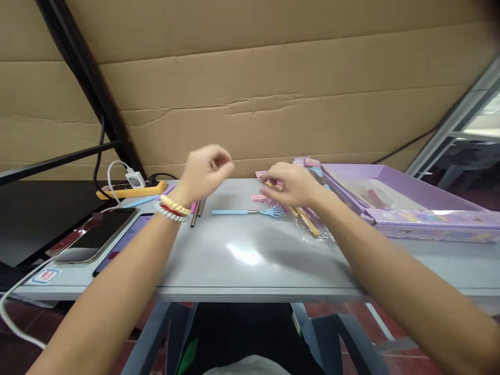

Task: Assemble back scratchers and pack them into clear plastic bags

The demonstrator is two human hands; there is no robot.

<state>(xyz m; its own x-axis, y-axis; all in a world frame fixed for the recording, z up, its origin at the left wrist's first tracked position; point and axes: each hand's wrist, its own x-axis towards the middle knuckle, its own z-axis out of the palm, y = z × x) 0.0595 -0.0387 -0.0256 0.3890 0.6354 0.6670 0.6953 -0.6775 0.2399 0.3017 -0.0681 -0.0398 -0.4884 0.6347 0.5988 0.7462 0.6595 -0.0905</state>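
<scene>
My left hand point(205, 172) is raised above the back of the table, fingers loosely curled, a gap between thumb and index finger, and nothing visible in it. Below it lie thin metal rods point(198, 209) with a pink end. My right hand point(291, 185) hovers over plastic-wrapped items with its fingers apart; no held thing shows. Under that hand are pink header cards point(260, 198) and a yellow handle point(307, 223) in clear wrap. Between the hands, a light-blue back scratcher point(230, 212) lies flat, its claw end to the right.
An open purple box point(425, 216) stands on the right of the grey table point(219, 260). Phones point(97, 237) lie at the left, near light-blue and purple sticks point(141, 201) and a yellow power strip point(130, 191) with a white charger. Cardboard point(250, 104) walls the back.
</scene>
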